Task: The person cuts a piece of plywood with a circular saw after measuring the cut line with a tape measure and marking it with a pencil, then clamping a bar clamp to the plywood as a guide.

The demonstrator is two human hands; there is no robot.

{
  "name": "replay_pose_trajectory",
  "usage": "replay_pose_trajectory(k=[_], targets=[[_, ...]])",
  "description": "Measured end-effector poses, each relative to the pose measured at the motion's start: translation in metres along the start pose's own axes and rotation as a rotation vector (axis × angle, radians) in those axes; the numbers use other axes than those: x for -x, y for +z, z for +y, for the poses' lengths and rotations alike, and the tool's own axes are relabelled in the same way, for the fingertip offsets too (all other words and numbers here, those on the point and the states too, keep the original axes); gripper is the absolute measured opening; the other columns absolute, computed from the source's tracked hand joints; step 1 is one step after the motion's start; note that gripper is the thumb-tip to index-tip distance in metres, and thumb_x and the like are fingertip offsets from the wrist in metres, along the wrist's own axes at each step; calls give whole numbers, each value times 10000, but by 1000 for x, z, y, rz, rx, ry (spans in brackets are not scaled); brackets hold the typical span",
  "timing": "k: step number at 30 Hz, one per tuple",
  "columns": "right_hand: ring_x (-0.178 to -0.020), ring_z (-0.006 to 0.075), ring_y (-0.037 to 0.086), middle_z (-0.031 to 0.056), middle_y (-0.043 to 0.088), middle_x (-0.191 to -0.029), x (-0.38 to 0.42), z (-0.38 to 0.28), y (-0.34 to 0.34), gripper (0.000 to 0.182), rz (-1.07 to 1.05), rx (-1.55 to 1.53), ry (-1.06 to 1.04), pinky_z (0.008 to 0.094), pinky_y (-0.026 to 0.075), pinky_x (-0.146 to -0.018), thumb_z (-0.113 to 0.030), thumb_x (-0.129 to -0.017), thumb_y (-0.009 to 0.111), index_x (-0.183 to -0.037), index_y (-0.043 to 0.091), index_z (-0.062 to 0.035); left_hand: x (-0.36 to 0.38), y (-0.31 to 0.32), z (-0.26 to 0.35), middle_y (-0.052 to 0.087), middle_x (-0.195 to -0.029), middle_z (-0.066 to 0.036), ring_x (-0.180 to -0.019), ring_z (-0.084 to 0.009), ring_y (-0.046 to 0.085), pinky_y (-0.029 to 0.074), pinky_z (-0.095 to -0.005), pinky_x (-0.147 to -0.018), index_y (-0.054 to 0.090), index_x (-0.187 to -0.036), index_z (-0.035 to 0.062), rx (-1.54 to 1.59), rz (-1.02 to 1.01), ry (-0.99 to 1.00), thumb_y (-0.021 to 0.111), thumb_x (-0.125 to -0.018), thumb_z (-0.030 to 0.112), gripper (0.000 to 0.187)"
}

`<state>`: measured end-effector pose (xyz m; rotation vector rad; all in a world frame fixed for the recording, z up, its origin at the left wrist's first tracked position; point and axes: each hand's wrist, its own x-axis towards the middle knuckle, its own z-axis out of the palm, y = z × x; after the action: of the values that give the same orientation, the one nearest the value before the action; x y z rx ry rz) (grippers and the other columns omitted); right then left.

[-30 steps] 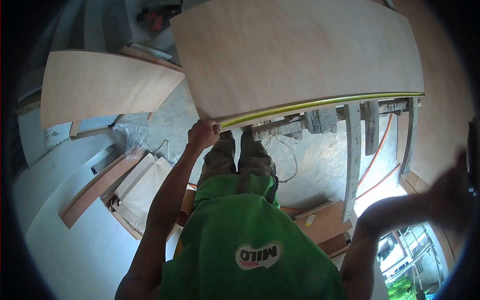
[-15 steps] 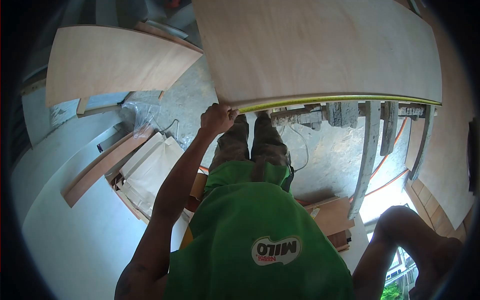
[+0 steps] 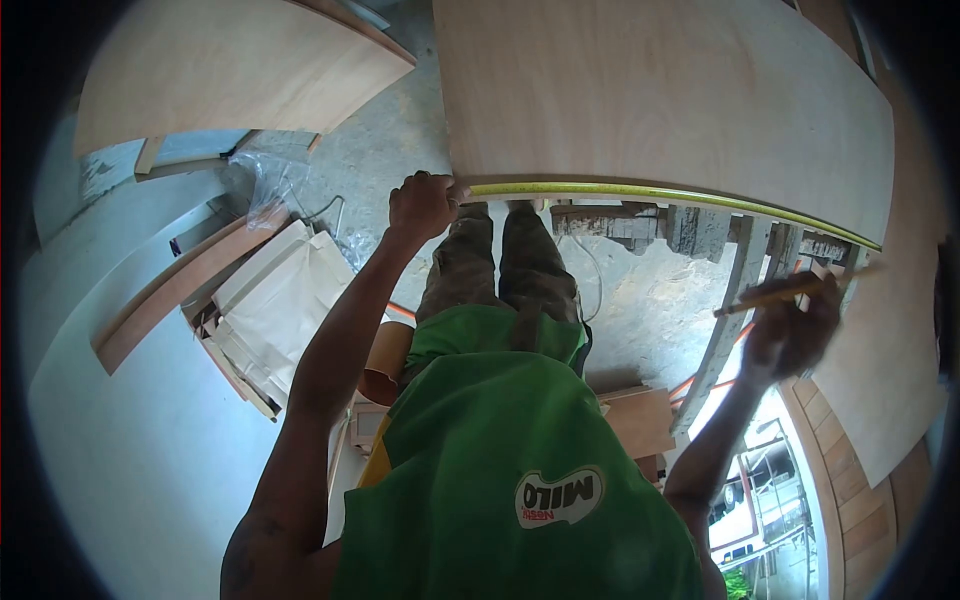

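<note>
A yellow tape measure [image 3: 650,190] stretches along the near edge of a large plywood sheet [image 3: 660,90]. My left hand [image 3: 424,205] is closed on the tape's left end, at the corner of the sheet. Off to the right, below the tape's far end, my right hand [image 3: 792,325] is raised and somewhat blurred. Its fingers are wrapped round a thin pencil [image 3: 775,297], which lies across them and does not touch the sheet.
Beneath the sheet is a rough wooden support frame [image 3: 735,300]. Another plywood sheet [image 3: 240,70] lies at the upper left. Clear plastic [image 3: 270,185] and a box of paper-like material [image 3: 275,300] are at left. Orange cable runs at right.
My right hand has come up from the lower right and now shows a pencil. The view has shifted, and my left hand stays at the tape's end.
</note>
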<state>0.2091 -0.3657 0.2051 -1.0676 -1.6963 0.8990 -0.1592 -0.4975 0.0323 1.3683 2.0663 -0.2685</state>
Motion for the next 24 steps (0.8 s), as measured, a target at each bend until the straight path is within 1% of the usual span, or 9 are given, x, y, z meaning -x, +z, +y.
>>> replay_pose_trajectory(k=[3,4,7,11,14,16,17,21,24], targets=[[-825,219,659,157,568,-1053,27,34,8,523,46,-468,444,276,570,-615,-177,-829,597,-1276,408,17,2,4,-2,634,-804,-144,-817,-296,616,493,-437,-706,675,-873,74,20,37,15,545,-885,424,373],[-940,239,630,137,571,-1067,36,47,9,535,62,-791,540,340,570,-696,-203,-825,589,-1288,410,-4,4,3,-2,634,-804,-144,-817,-296,616,493,-437,-706,675,-873,74,21,31,11,545,-885,424,373],[-1141,244,518,80,583,-1113,62,76,13,547,108,-980,648,426,507,-866,-256,-819,616,-1295,428,-63,4,1,1,643,-821,-133,-831,-290,622,496,-429,-712,675,-862,70,18,14,-9,559,-876,428,376],[-1008,204,590,57,616,-981,98,101,16,407,217,-661,669,372,539,-770,-267,-817,685,-1140,509,-93,6,1,1,660,-868,-127,-867,-277,631,501,-416,-733,687,-879,76,43,5,-66,585,-852,451,389],[-858,172,625,48,601,-852,116,106,18,289,417,-402,824,317,542,-669,-205,-830,685,-1036,532,-74,5,-4,3,666,-891,-125,-880,-271,636,504,-411,-748,694,-891,79,64,-42,-94,602,-834,462,399],[-692,158,620,44,565,-745,127,110,19,223,428,-201,856,289,519,-566,-190,-856,659,-975,543,-43,3,-6,4,668,-899,-124,-884,-270,638,505,-411,-756,697,-896,79,83,-74,-102,609,-827,465,403],[-571,147,581,51,536,-639,132,111,23,221,377,30,761,283,483,-512,-226,-904,597,-853,533,-20,1,-7,3,670,-904,-119,-890,-270,638,505,-410,-763,698,-895,77,80,-88,-107,614,-821,465,404],[-464,151,550,47,487,-493,168,126,17,372,224,259,787,278,444,-467,-281,-968,461,-682,457,-43,-3,-17,6,676,-908,-111,-898,-275,640,507,-414,-770,701,-893,74,74,-145,-123,630,-805,461,403],[-467,159,588,80,561,-525,193,128,21,285,186,318,965,274,460,-454,-258,-954,469,-863,552,-1,-4,-20,6,681,-907,-114,-892,-283,644,509,-423,-769,704,-899,72,80,-156,-119,636,-797,466,412]])
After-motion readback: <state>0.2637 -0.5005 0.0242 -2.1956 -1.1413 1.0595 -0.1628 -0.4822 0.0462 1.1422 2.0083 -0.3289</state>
